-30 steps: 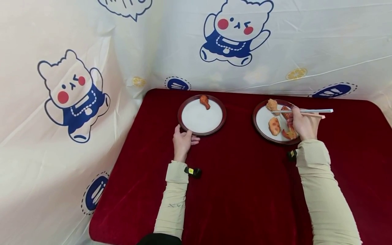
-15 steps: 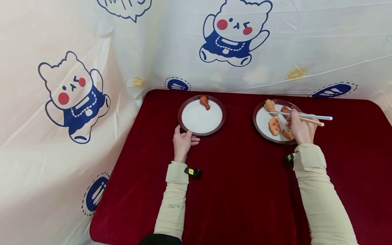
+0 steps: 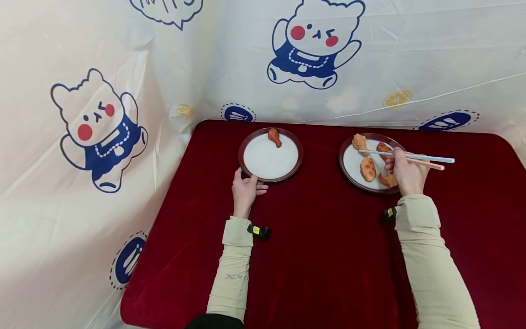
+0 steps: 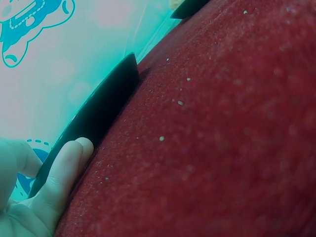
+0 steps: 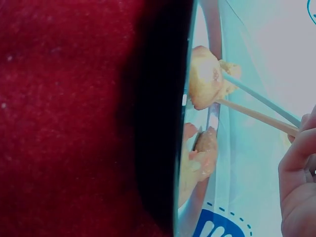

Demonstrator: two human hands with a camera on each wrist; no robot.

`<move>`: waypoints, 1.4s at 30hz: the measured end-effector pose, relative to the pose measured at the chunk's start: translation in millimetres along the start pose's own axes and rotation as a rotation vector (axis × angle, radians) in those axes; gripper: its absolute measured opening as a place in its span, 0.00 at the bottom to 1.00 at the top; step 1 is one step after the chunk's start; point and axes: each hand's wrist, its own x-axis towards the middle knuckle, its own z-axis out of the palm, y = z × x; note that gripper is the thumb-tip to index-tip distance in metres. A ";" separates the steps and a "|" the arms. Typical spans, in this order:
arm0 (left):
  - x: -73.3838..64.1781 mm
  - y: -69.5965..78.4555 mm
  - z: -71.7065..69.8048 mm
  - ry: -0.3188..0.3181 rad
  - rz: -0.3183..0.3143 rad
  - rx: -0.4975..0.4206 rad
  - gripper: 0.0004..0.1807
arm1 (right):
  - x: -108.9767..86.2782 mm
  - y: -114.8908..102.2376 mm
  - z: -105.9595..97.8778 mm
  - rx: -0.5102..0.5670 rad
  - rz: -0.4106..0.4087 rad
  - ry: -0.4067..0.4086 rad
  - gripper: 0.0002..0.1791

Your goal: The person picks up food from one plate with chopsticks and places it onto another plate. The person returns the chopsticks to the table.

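Note:
My right hand (image 3: 408, 176) grips a pair of chopsticks (image 3: 427, 158), one pale blue and one pinkish, over the right plate (image 3: 347, 171). Their tips reach the lower edge of a crumbed fried chicken piece (image 3: 359, 141) at the plate's back left. Also on that plate lie an oval browned piece (image 3: 368, 169), a reddish-brown piece (image 3: 383, 147) and an orange piece (image 3: 387, 180), partly behind the hand. On the left, my left hand (image 3: 245, 192) holds the front rim of a white plate (image 3: 269, 160) with a brown border. A brown drumstick (image 3: 274, 136) lies near its back edge.
Both plates stand on a dark red cloth-covered table (image 3: 320, 256), near its back edge. A white printed curtain (image 3: 230, 55) hangs behind and to the left. Small pale crumbs (image 4: 161, 138) dot the cloth in the left wrist view.
The crumbed chicken piece has shifted slightly left on the right plate, with the chopstick tips following. My right hand and forearm have moved a little. The left hand and its plate stay put.

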 end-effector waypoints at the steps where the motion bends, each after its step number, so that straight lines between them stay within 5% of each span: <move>1: -0.1 0.0 -0.1 -0.002 0.000 0.000 0.38 | -0.3 -0.5 0.3 0.004 0.000 0.000 0.16; 13: -1.2 0.7 0.2 0.000 0.010 0.003 0.38 | -5.3 0.6 0.0 0.245 0.054 0.020 0.14; 17: -0.7 0.0 0.7 0.003 0.017 0.005 0.38 | -7.2 -3.0 -3.6 0.053 0.006 -0.055 0.15; 22: 0.1 -0.2 1.2 0.010 0.020 -0.003 0.39 | -8.7 -10.0 -5.0 -0.316 -0.167 -0.137 0.22; 28: 0.6 -0.6 1.2 0.011 0.008 0.001 0.39 | -6.9 -20.3 0.8 -0.538 -0.279 -0.219 0.28; 34: 0.6 -0.4 -0.4 0.003 -0.001 0.011 0.39 | 0.9 -25.0 5.8 -0.577 -0.244 -0.268 0.29; 42: 0.7 -0.9 -1.3 -0.001 0.004 0.017 0.39 | 5.3 -12.5 5.7 -0.405 -0.153 -0.201 0.25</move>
